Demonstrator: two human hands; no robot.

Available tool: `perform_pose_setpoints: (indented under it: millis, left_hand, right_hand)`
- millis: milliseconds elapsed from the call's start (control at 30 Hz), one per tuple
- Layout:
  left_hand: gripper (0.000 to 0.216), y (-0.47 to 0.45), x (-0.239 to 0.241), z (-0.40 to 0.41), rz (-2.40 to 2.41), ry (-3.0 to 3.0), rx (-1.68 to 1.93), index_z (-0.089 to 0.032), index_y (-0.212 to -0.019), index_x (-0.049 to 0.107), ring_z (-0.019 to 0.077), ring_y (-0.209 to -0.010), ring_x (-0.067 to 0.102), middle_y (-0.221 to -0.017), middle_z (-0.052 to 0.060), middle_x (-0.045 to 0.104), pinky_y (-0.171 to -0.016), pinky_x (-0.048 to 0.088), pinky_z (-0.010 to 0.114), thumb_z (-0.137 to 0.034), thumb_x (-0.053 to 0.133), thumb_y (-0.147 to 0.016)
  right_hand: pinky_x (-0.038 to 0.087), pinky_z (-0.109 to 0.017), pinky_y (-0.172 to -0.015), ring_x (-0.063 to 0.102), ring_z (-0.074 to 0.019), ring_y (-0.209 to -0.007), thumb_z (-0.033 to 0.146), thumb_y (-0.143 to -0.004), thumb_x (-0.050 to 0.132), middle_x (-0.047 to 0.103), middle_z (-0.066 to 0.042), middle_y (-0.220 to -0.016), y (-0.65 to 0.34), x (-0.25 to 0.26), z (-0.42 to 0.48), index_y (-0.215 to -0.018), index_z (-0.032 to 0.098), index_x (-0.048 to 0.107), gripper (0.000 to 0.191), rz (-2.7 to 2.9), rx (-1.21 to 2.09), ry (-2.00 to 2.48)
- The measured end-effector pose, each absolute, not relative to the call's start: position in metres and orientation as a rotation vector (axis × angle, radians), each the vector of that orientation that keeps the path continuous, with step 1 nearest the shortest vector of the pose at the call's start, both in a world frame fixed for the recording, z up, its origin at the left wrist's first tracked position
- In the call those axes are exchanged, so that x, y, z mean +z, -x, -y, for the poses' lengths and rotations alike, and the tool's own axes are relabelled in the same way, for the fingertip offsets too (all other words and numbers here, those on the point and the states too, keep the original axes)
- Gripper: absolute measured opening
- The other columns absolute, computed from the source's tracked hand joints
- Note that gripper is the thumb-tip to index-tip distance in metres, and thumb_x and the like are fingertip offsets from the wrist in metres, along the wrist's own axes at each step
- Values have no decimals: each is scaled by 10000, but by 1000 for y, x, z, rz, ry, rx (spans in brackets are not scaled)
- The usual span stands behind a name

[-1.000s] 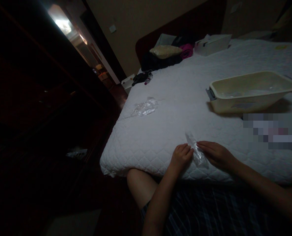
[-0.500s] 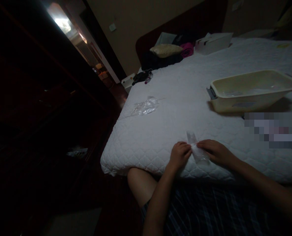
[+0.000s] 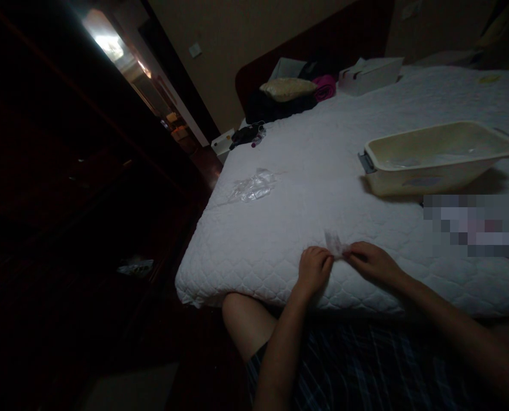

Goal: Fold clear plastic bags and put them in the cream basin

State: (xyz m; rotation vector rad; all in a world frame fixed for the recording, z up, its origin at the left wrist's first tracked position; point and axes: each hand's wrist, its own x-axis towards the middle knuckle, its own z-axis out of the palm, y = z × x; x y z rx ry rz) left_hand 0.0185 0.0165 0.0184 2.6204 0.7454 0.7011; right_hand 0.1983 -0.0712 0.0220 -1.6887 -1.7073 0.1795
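A small clear plastic bag lies at the near edge of the white quilted mattress. My left hand pinches its left side with curled fingers. Fingers of my right hand are closed on its right side. The two hands almost meet over the bag, and most of it is hidden between them. Only a small folded corner sticks up above my fingertips.
A crumpled clear plastic sheet lies farther left on the mattress. A cream plastic tub stands at the right. Clothes and a beige pillow are piled at the headboard beside a white box. Dark furniture fills the left.
The bag lay stretched out a second ago. My hands have drawn together and gathered it, so that less of it shows now.
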Motion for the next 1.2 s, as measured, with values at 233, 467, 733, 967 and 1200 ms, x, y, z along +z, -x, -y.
perform_pose_setpoints:
  millis: [233,467,733,967,1200]
  left_hand:
    - [226,-27,18,-9,-955,-2536,752,-178,-878,658,200,-858,608,-854,58,683,-782,491,350,-300,477,-939]
    - [236,-32,16,-7,-1030,-2413,832,-182,-991,667,214,-900,622,-944,66,709,-820,495,374,-313,477,-942]
    - [268,-34,16,-5,-1073,-2389,842,-173,-877,689,212,-853,613,-848,67,699,-801,487,370,-328,480,-941]
    - [244,-35,16,-6,-1061,-2345,872,-181,-921,703,206,-854,614,-853,65,704,-807,487,372,-332,511,-929]
    - [196,-36,17,-5,-1116,-2350,820,-190,-978,711,192,-866,606,-869,57,705,-815,467,329,-295,563,-905]
  right_hand:
    - [489,-302,-584,632,-183,-657,444,-881,475,689,-50,-721,-193,19,68,-756,214,702,348,1568,170,1812]
    - [482,-285,-569,629,-175,-637,479,-887,469,688,-43,-723,-190,18,67,-758,221,686,361,1496,156,1808]
    - [494,-297,-596,634,-179,-652,478,-884,482,684,-42,-727,-190,16,67,-769,220,688,350,1460,163,1837]
    - [488,-296,-588,632,-177,-651,463,-876,493,681,-43,-733,-191,14,68,-779,212,673,324,1432,216,1845]
    - [484,-310,-624,646,-192,-687,477,-838,515,693,-47,-755,-188,16,68,-789,210,663,309,1352,312,1874]
